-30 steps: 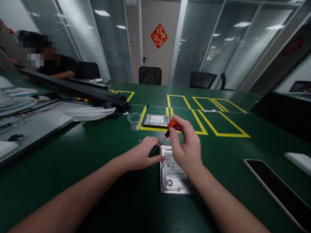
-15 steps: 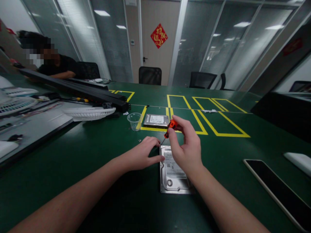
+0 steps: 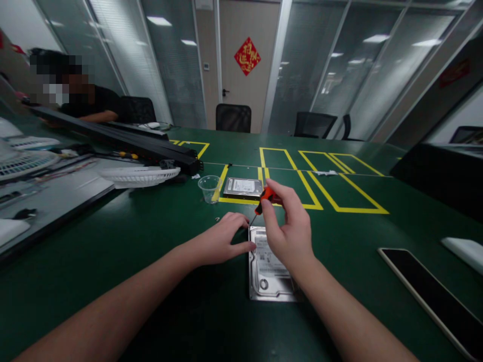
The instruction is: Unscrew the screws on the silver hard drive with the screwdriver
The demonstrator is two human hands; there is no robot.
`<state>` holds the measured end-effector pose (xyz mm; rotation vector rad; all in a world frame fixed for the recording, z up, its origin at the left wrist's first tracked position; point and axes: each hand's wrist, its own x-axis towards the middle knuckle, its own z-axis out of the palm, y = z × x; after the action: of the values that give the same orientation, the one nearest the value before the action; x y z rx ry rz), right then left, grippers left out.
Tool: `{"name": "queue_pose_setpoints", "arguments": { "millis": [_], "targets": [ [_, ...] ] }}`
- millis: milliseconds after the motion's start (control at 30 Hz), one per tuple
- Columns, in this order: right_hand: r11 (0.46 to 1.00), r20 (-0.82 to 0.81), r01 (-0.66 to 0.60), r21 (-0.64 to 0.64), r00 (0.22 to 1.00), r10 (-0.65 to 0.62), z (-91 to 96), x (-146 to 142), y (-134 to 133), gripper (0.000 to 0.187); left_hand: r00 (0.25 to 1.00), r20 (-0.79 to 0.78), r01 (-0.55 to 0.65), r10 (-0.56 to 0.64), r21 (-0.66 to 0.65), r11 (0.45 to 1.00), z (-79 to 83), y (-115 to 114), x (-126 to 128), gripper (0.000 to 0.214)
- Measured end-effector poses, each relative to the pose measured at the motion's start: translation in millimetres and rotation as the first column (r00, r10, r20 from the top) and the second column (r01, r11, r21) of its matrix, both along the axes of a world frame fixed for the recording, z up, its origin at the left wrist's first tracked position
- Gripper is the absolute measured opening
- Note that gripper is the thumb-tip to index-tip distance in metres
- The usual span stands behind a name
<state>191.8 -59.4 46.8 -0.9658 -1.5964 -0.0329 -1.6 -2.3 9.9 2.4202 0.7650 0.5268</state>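
Observation:
A silver hard drive (image 3: pixel 268 274) lies flat on the green table in front of me. My right hand (image 3: pixel 291 231) pinches a small orange-handled screwdriver (image 3: pixel 264 197), tilted, with its tip down at the drive's far left corner. My left hand (image 3: pixel 222 240) rests on the table at the drive's left edge, fingers curled and thumb touching the drive's side. A second hard drive (image 3: pixel 243 186) lies farther back inside a yellow-taped box, beside a clear plastic cup (image 3: pixel 209 188).
A dark tablet (image 3: pixel 433 296) lies at the right. A white fan grille (image 3: pixel 138 175) and a long black bar (image 3: pixel 124 142) sit at the left, with a seated person (image 3: pixel 81 100) behind. Yellow tape boxes (image 3: pixel 324 186) mark the table. Black chairs stand at the far side.
My right hand's fingers have shifted slightly round the screwdriver handle, as in twisting it. The left hand and the drive have stayed put.

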Motion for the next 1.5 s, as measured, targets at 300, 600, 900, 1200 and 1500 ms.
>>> {"name": "queue_pose_setpoints", "arguments": {
  "millis": [300, 600, 900, 1200, 1500],
  "targets": [
    [0.999, -0.013, -0.001, -0.037, 1.0, 0.001, 0.5, -0.4, -0.9, 0.042, 1.0, 0.001, -0.016, 0.016, -0.014, 1.0, 3.9, -1.6, -0.5, 0.034],
    [0.998, 0.025, 0.065, 0.017, 0.998, -0.065, 2.0, 0.2, 0.3, 0.035, 1.0, -0.006, -0.017, 0.017, -0.013, 1.0, 5.5, -2.4, -0.5, 0.034],
    [0.999, -0.039, -0.014, -0.047, 0.999, 0.012, -2.3, -0.8, 0.2, 0.044, 1.0, -0.002, -0.009, 0.009, -0.003, 1.0, 2.9, -0.8, -0.1, 0.035],
    [0.998, 0.033, 0.055, -0.006, 0.998, -0.055, 2.7, 0.4, 0.8, 0.04, 1.0, -0.015, -0.011, 0.011, -0.007, 1.0, 3.9, -1.2, -0.6, 0.034],
    [0.999, -0.023, 0.008, -0.036, 1.0, -0.009, -0.7, 0.0, 0.8, 0.043, 1.0, -0.011, -0.014, 0.014, -0.003, 1.0, 2.8, -0.4, -1.4, 0.035]
  ]
}}
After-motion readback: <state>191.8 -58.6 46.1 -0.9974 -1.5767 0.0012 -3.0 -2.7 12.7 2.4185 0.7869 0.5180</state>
